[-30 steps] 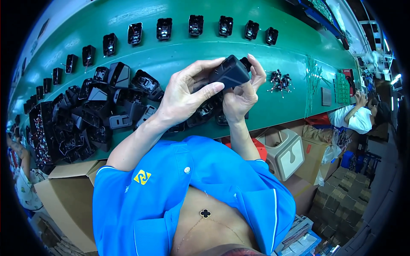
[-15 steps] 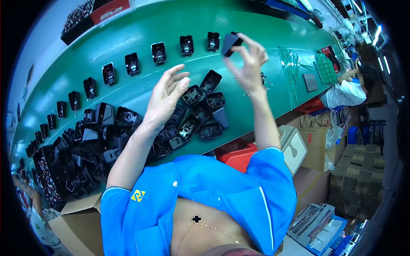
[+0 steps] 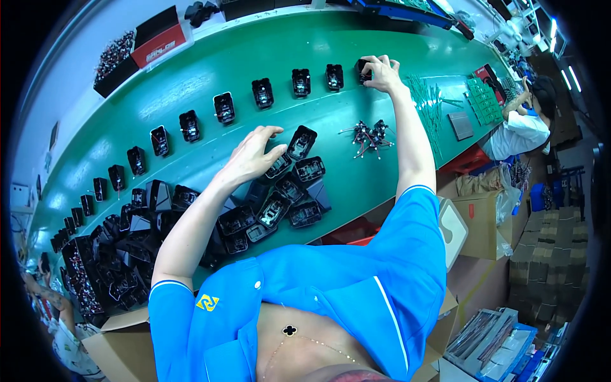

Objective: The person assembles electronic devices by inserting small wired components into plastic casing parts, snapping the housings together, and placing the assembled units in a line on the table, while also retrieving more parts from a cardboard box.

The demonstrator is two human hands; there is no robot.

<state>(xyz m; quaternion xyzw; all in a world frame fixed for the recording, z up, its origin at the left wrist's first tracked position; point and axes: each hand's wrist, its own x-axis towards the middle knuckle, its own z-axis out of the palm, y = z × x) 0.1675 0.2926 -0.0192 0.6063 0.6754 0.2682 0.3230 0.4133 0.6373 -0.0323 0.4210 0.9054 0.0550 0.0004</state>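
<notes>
My right hand (image 3: 384,74) has its fingers curled over a black plastic housing (image 3: 363,70) at the right end of a curved row on the green bench. Nearest in that row is another open-topped black housing (image 3: 335,77), with small fittings inside. My left hand (image 3: 252,154) is open, fingers stretched and thumb apart, holding nothing. It hovers beside a loose heap of black housings, close to a tilted housing (image 3: 301,142). A cluster of small wired parts (image 3: 369,137) lies on the bench between my forearms.
Green strips (image 3: 425,105) and a grey flat block (image 3: 461,126) lie to the right. A larger heap of black housings (image 3: 130,248) covers the left. At the back stands a red and black box (image 3: 158,46). Another person (image 3: 519,134) sits at the far right.
My right hand has lowered the black housing from the air onto the bench at the row's right end. My left hand has dropped slightly nearer the heap. The whole view has shifted a little.
</notes>
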